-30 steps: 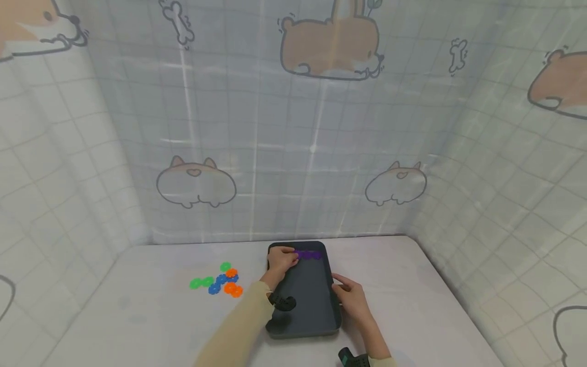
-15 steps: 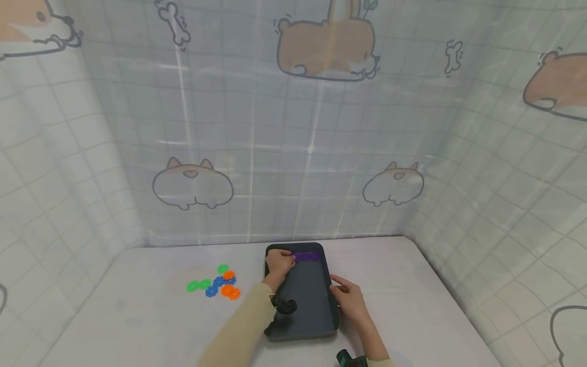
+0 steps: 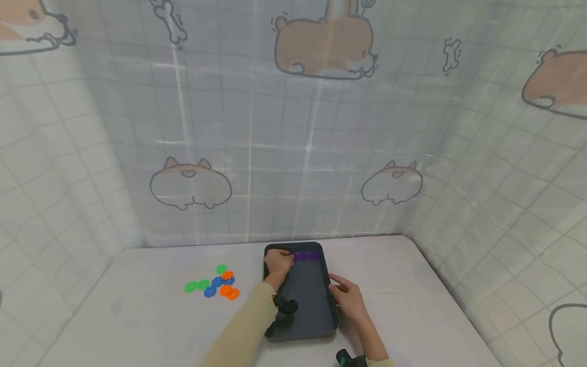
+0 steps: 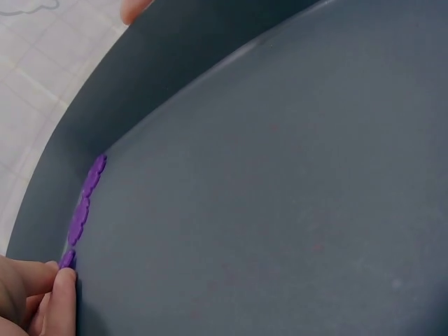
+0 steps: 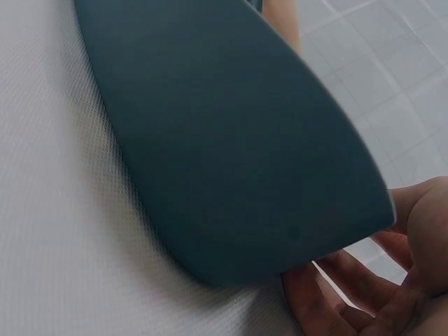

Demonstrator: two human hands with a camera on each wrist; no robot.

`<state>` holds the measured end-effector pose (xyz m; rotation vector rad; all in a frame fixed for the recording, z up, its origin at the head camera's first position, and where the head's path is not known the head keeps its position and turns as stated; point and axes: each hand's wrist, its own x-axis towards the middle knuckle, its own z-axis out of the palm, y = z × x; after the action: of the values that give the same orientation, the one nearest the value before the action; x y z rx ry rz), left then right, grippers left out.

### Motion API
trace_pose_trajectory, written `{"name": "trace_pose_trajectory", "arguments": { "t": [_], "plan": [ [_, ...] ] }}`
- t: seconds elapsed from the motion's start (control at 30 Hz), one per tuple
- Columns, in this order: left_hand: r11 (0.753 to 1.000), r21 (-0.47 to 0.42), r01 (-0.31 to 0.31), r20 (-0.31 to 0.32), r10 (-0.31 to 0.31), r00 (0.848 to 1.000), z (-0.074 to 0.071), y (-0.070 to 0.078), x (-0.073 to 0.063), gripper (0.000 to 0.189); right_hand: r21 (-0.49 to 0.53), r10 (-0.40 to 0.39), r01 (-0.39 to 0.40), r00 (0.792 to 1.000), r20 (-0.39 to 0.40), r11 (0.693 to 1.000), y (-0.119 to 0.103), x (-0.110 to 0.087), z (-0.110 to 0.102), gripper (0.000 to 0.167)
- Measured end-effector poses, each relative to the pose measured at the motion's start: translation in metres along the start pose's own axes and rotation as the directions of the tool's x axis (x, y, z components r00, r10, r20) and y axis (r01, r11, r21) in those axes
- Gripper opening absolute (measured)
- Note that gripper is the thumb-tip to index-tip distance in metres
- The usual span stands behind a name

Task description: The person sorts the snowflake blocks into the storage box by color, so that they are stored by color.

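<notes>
In the head view a dark grey tray (image 3: pixel 302 300) lies lengthwise on the table. My left hand (image 3: pixel 278 265) reaches into its far left corner. In the left wrist view, thumb and finger pinch a small purple flower-shaped disc (image 4: pixel 67 259) at the end wall. More purple flower-shaped discs (image 4: pixel 80 220) stand in line along that wall, close to the pinched one. My right hand (image 3: pixel 352 302) is at the tray's right side. Its loosely bent fingers (image 5: pixel 353 280) rest against the outer wall and rim, as the right wrist view shows.
Left of the tray, green (image 3: pixel 204 285), blue (image 3: pixel 210 291) and orange (image 3: pixel 227 290) flower-shaped discs lie loose on the white table (image 3: pixel 137 316), some overlapping. A curtain (image 3: pixel 275 132) with cartoon dogs hangs behind the table and at both sides.
My left hand has shifted very slightly at the tray's far left corner, still at the purple discs. The right hand stays by the tray. The whole head view drifts a little left.
</notes>
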<state>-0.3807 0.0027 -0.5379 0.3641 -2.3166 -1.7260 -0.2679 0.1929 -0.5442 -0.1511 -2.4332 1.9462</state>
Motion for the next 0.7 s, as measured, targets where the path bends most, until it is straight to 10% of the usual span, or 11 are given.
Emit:
{"name": "trace_pose_trajectory", "arguments": {
  "t": [0.7],
  "plan": [
    [0.993,0.114,-0.003,-0.057,0.009,0.998,0.0064,-0.0065,0.0076,0.015,0.017,-0.010,0.010,1.000,0.011,1.000,-0.0034,-0.0022,-0.0002,0.041]
  ]
}}
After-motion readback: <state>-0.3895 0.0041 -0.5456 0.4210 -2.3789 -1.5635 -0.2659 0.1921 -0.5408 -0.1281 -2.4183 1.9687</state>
